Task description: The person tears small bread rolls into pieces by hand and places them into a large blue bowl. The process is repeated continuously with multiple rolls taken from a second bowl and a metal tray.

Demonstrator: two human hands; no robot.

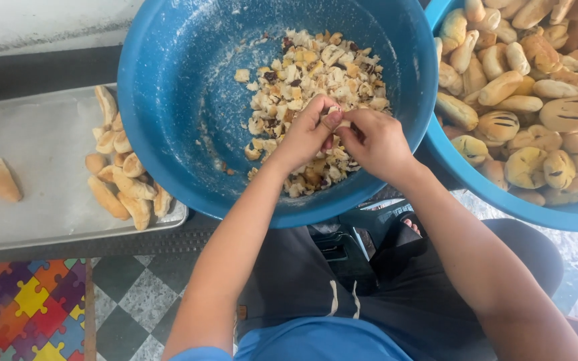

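Trays, tubs and floor beside the work

A metal tray (41, 227) holds a cluster of bread rolls (123, 175) and one lone roll (1, 179); a second blue tub (496, 197) brims with whole rolls (536, 87); puzzle-pattern mat (25, 311), checkered floor (132, 304).

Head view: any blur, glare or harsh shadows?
Head view: soft, even light, no harsh shadows; mild sheen on the tray and basin wall, nothing blown out. Left hand, right hand and crumbs fairly sharp; wide-angle curve bends the basin rims at the edges.

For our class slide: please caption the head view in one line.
Both hands, left hand and right hand, tear a bread piece over a blue basin of crumbled bread.
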